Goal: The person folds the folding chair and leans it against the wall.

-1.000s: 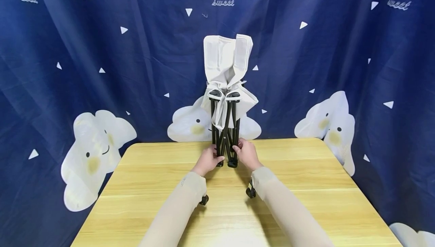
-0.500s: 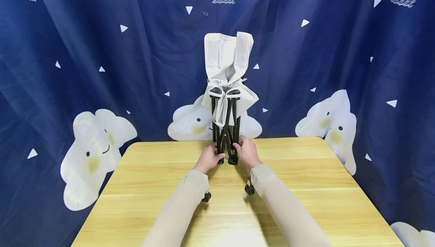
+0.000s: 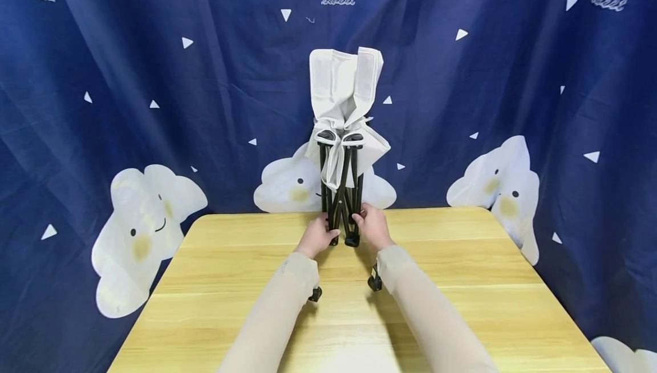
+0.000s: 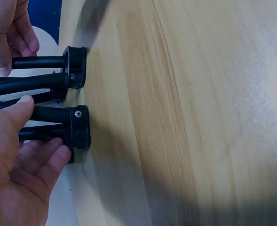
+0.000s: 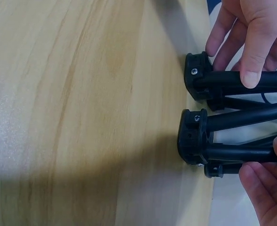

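Black tubular chair legs [image 3: 340, 213] | left hand [image 3: 319, 237], right hand [image 3: 373, 229] holding | wooden table [image 3: 462, 282]

- We look from the head camera forward and slightly down, from a seated or standing spot at the near edge of the table [image 3: 215, 282], far enough back to take in the whole tabletop and the blue curtain [image 3: 128, 105] behind it.
- We look from the left wrist camera along the left hand [image 4: 11, 174], very close to the table surface, facing the black feet of the folded chair [image 4: 75, 127].
- We look from the right wrist camera, equally close, past the right hand [image 5: 251, 37] at the same feet from the opposite side.
- All three views share the chair's feet, both hands and the wood around them.
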### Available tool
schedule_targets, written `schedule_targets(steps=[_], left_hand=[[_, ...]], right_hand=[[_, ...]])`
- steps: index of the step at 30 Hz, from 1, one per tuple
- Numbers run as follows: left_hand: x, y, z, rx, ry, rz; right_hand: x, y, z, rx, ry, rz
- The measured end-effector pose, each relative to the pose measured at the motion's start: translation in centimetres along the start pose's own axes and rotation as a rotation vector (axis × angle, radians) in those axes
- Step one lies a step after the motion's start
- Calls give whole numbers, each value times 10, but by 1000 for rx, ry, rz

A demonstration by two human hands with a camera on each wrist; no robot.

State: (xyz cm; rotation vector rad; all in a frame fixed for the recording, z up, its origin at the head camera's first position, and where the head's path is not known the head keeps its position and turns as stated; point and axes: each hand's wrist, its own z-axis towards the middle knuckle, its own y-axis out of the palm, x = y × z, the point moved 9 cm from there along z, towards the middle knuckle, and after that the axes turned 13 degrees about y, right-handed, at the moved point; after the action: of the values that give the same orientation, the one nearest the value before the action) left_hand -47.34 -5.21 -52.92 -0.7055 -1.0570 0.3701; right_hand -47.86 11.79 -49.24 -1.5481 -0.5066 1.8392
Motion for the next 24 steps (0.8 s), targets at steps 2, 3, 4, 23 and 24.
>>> schedule_targets(steps=[2,3,4,23,24], left_hand=[[0,0,0,2,-4,9],[-1,0,0,2,-8,12],[-1,0,0,2,-9,18],[-2,-7,2,-58,-6,18],[-2,-9,2,-63,-4,18]], right_hand=[[1,1,1,-2,5,3],[1,1,1,-1,8,6],[1,2,1,-1,11,6],[3,0,8,-102,44,-52],[4,-2,8,-115,48,-54]])
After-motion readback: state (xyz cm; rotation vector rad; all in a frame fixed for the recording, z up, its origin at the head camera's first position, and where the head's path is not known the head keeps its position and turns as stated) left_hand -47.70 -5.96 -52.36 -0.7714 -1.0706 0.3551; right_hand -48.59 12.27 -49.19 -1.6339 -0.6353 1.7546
